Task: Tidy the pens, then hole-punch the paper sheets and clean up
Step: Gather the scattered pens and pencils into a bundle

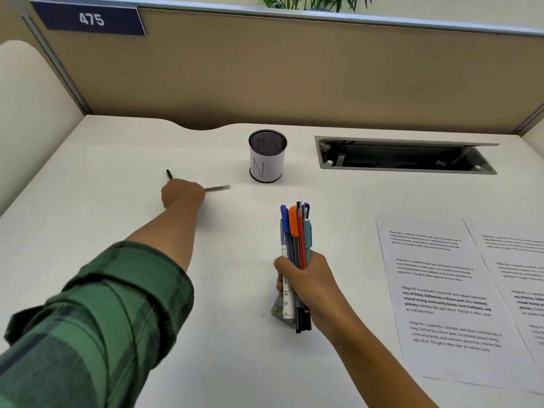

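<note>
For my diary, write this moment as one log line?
step: tidy pens | left grip: grips loose pens | right grip: holds pen bundle | cup: untouched

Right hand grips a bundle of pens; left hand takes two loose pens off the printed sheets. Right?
No. The head view shows the loose pens under the left hand on bare desk, left of the mesh cup; the printed sheets lie far right. The right hand does grip the bundle.
</note>
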Demonstrator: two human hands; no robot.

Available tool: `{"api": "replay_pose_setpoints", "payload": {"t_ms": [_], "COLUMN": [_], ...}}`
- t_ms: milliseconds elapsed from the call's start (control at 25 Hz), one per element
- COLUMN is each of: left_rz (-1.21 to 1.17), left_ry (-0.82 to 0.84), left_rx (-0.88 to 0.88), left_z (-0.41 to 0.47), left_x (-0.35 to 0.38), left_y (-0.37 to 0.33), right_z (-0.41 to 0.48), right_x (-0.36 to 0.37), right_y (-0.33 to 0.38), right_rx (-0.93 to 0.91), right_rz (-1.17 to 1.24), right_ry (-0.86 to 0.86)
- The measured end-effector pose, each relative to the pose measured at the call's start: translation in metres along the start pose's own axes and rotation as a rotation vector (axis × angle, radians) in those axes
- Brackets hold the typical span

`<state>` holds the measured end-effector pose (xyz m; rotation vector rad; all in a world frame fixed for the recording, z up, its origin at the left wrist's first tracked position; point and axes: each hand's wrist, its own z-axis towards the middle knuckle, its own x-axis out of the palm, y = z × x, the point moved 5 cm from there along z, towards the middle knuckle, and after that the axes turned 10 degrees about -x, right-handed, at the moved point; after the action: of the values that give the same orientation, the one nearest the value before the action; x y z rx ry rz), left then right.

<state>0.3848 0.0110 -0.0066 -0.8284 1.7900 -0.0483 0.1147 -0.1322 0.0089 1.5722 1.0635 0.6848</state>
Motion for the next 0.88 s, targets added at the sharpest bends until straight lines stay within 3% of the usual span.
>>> {"api": "replay_pose_setpoints", "payload": {"t_ms": [200,360,440,520,600,800,880], "left_rz": [0.052,-0.138,-0.337,-0.615,-0.707,-0.875,-0.961], "left_ry": [-0.086,-0.024,0.185,0.531,0.786,1.027,1.041], "left_rx": [0.115,0.165,0.202,0.145,0.076,-0.069,-0.075], "left_z": [-0.017,-0.045,-0.069,-0.101,-0.133,-0.171,-0.174], "left_x": [0.004,0.011,0.015,0.02,0.025,0.024,0.016], "left_y": [0.005,0.021,0.031,0.046,0.063,0.091,0.095], "right_z": [0.006,0.009,0.011,0.013,0.015,0.015,0.016], "right_x": [0.0,0.001,0.004,0.011,0.021,0.056,0.069], "right_y": [-0.001,-0.001,0.0,0.002,0.004,0.003,0.0], "right_rx": [0.002,-0.01,-0.026,-0.054,-0.115,-0.31,-0.336], "right_rz": [0.043,0.051,0.021,-0.018,-0.104,-0.297,-0.302], "right_ry": [-0.015,-0.026,-0.011,-0.006,0.0,0.019,0.043]}}
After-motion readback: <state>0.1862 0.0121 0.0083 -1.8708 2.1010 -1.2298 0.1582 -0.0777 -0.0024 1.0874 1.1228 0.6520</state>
